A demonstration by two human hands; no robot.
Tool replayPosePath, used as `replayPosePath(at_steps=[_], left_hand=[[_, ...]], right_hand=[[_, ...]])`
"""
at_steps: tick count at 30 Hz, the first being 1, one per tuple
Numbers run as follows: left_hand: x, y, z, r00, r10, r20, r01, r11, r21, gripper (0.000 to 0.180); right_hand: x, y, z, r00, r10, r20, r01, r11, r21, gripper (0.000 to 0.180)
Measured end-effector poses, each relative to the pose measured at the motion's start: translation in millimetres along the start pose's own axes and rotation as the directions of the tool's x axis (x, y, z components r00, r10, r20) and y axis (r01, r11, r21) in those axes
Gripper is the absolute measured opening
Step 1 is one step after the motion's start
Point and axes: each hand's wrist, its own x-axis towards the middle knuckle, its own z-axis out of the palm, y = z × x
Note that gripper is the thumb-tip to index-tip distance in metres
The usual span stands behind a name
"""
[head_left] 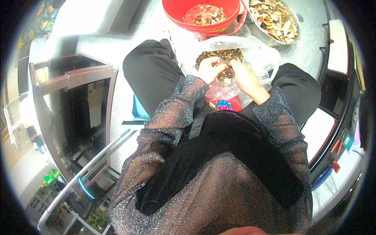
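Note:
My left hand (210, 69) and my right hand (245, 78) meet over an open clear plastic bag (263, 58) between my knees. Both have their fingers pinched together, almost touching. Whatever small piece they hold is too small and too covered by the fingers to name. Inside the bag lies a heap of dark brown and pale crumbly bits (203, 57), partly hidden behind my hands. Just below the bag sits a red thing with a blue flower pattern (223, 105), close to my lap.
A red bucket (186, 27) with some brown and pale scraps stands beyond the bag. To its right is a metal bowl (271, 39) full of dried, yellowish-brown pieces (276, 19). A brown-framed piece of furniture (72, 78) and a pale pole (74, 182) are on the left.

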Motion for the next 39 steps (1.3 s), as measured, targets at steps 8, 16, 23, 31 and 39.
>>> replayPosePath(at_steps=[8, 16, 23, 31, 39], left_hand=[[3, 1, 5, 0.998, 0.044, -0.033, -0.052, 0.955, -0.293, 0.023], [1, 6, 5, 0.995, 0.095, 0.024, -0.091, 0.986, -0.136, 0.034], [6, 0, 4, 0.99, 0.12, 0.069, -0.108, 0.982, -0.153, 0.035], [8, -3, 0, 0.995, 0.043, 0.088, -0.014, 0.952, -0.307, 0.043], [2, 4, -1, 0.992, 0.008, 0.122, 0.043, 0.912, -0.407, 0.041]], right_hand=[[14, 6, -11, 0.953, 0.292, 0.078, -0.293, 0.831, 0.473, 0.022], [16, 6, -23, 0.854, 0.271, 0.445, -0.521, 0.421, 0.743, 0.023], [18, 8, -21, 0.978, 0.194, 0.073, -0.205, 0.862, 0.464, 0.021], [17, 10, -30, 0.986, 0.165, -0.005, -0.155, 0.931, 0.33, 0.019], [15, 6, -30, 0.972, 0.077, 0.223, -0.215, 0.678, 0.703, 0.021]])
